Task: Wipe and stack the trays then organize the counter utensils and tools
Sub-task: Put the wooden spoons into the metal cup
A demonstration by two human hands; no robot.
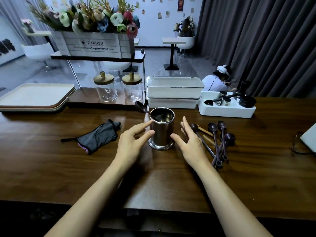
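Observation:
A shiny steel cup (161, 132) stands upright at the middle of the wooden counter (68, 168), with one dark spoon (142, 107) leaning out of it to the left. My left hand (132, 142) and my right hand (190, 144) sit on either side of the cup, fingers straight and spread, holding nothing; the left thumb tip is at the cup's wall. Several dark purple spoons (220, 139) lie loose just right of my right hand. A stack of beige trays (34, 96) sits at the far left. A grey cloth (99, 135) lies crumpled left of the cup.
Two glass jars (106, 88) with wooden lids stand behind the cup, beside two stacked white lidded boxes (172, 91). A white caddy (227, 108) at the right holds dark scoops and metal tools. A flower crate (95, 45) rests on a raised shelf. A person sits beyond the counter.

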